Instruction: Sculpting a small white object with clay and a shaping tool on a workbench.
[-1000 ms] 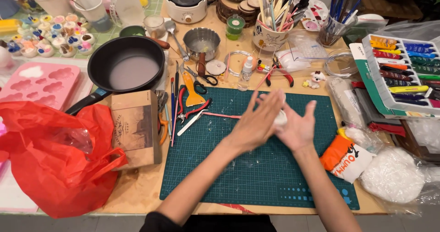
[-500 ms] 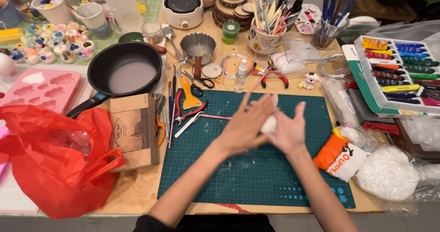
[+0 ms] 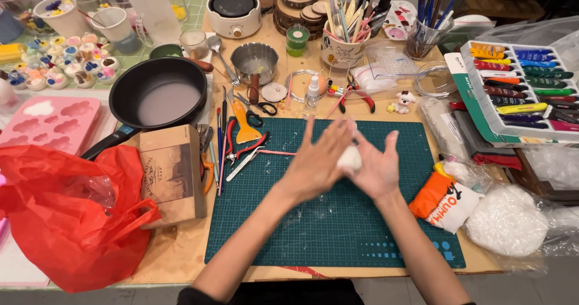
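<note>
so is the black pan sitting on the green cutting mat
No, the pan sits on the wooden table, off the upper left corner of the mat, with tools lying between them.
</note>
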